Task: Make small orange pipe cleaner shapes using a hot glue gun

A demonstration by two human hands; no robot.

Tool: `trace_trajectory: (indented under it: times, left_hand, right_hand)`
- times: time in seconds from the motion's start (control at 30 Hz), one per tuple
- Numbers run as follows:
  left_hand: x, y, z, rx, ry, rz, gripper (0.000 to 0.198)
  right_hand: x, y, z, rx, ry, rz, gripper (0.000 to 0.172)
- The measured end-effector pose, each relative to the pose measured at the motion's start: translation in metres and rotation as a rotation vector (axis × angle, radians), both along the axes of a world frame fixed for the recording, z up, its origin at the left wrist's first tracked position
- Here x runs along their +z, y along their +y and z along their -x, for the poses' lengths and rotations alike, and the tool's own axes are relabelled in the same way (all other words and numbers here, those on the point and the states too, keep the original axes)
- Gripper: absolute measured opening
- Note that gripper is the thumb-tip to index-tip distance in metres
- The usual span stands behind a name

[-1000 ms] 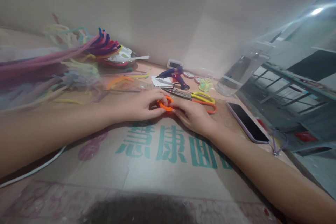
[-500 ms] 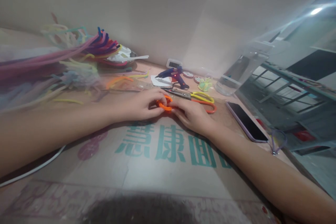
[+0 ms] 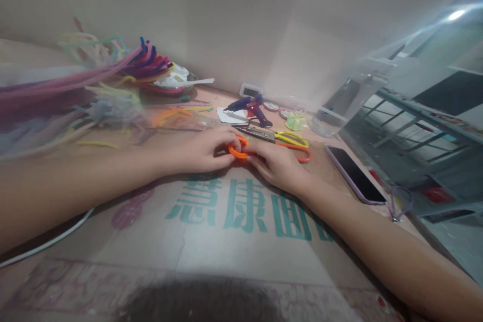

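Observation:
An orange ring-shaped piece (image 3: 238,154), fuzzy like pipe cleaner, is pinched between both hands at the middle of the table. My left hand (image 3: 215,150) holds its left side with thumb and fingers. On the other side, my right hand (image 3: 274,162) grips it with thumb and index finger. Just behind my right hand lie scissors (image 3: 260,134) with one yellow and one orange handle. Beyond them a blue glue gun (image 3: 249,106) with a small red light rests by a white card (image 3: 228,116).
Bundled colourful pipe cleaners (image 3: 124,68) fill the left back. A phone (image 3: 354,175) lies at the right, near a clear plastic container (image 3: 332,110). A small white display device (image 3: 252,91) and a yellow-green piece (image 3: 295,121) are at the back. A white cable (image 3: 56,241) runs front left.
The orange piece has turned slightly in my fingers and its ring shape shows a little differently. Both hands keep their hold in nearly the same place.

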State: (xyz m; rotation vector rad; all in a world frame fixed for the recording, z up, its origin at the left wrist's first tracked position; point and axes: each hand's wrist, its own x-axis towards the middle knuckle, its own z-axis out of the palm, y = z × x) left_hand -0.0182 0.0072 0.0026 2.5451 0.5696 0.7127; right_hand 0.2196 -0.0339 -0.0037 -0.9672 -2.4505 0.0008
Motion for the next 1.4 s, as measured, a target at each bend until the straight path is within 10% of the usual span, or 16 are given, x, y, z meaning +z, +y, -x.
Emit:
trace_trajectory:
  times: [1.4]
  left_hand:
    - [-0.0001, 0.0005, -0.0004, -0.016, -0.069, 0.028, 0.014]
  right_hand:
    - [0.0019, -0.0007, 0.0000, 0.002, -0.035, -0.006, 0.022]
